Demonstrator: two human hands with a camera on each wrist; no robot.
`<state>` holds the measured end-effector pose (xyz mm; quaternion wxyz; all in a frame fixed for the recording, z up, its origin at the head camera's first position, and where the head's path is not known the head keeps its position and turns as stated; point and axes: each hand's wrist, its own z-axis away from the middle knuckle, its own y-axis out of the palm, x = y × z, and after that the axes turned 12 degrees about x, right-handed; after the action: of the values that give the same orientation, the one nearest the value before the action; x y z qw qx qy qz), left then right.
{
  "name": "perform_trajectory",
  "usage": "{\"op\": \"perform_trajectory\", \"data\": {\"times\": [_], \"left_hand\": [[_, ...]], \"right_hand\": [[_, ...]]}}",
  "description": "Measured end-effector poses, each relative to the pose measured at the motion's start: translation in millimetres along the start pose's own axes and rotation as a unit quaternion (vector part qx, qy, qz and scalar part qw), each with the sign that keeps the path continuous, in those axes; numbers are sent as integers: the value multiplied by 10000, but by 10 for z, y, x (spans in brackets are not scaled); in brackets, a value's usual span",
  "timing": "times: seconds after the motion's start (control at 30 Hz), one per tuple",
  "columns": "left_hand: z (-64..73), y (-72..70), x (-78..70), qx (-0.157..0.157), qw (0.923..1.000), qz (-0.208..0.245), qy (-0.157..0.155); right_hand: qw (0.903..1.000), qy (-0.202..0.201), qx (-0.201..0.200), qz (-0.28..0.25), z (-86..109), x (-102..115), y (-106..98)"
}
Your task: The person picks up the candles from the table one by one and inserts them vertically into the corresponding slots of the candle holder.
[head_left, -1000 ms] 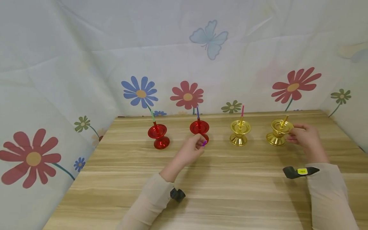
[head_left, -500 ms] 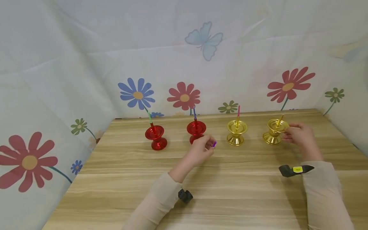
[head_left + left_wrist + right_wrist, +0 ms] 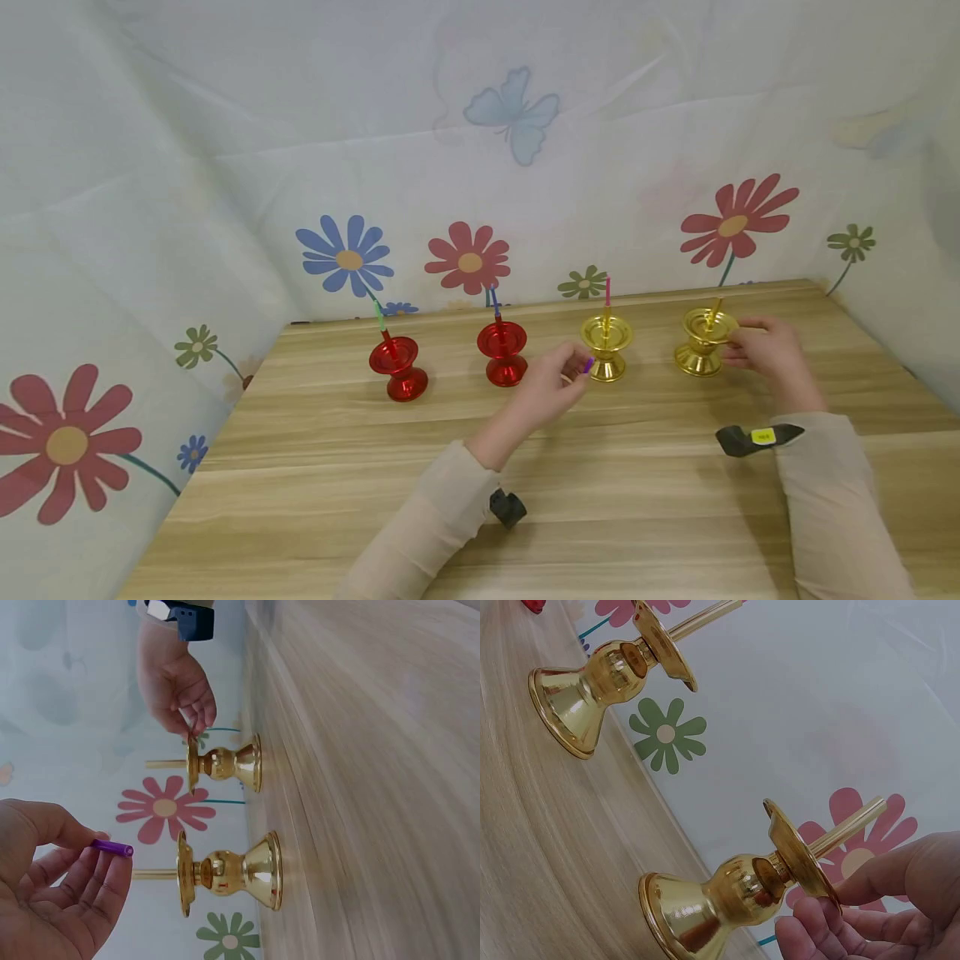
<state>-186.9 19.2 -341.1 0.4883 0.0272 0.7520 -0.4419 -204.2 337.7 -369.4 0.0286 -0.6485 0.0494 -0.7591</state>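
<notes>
Between thumb and fingers, my left hand [image 3: 550,385] pinches a thin purple candle [image 3: 112,847], its round end showing in the left wrist view. That hand is just in front of the middle gold candle holder [image 3: 607,335], which bears a pink candle [image 3: 608,292]. My right hand [image 3: 770,347] grips the dish rim of the gold candle holder [image 3: 739,889] at the far right. This holder's upright tube [image 3: 851,827] has no candle in it and leans slightly in the head view. Its base is on the table.
Two red candle holders stand on the left of the wooden table [image 3: 645,500]: one [image 3: 393,356] with a green candle [image 3: 379,317], the other [image 3: 504,340] with a blue candle [image 3: 496,302]. A flowered cloth [image 3: 637,167] hangs behind.
My left hand has moved right with the purple candle, from the second red holder to the middle gold one. My right hand keeps its grip on the far-right holder; the head view has shifted slightly.
</notes>
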Motion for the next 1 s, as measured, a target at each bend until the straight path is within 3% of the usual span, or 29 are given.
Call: {"op": "perform_trajectory", "data": {"times": [0.1, 0.47, 0.8, 1.0], "left_hand": [[-71, 46, -47, -68, 9999, -83, 34], [-386, 167, -208, -70, 9993, -251, 275], [-598, 234, -324, -52, 9996, -34, 281], [-720, 280, -389, -49, 9995, -129, 302]], "right_hand": [[9987, -49, 189, 480, 50, 44, 14], [9970, 89, 173, 754, 82, 89, 57], [9975, 103, 80, 693, 74, 111, 72], [9977, 126, 38, 667, 70, 116, 81]]}}
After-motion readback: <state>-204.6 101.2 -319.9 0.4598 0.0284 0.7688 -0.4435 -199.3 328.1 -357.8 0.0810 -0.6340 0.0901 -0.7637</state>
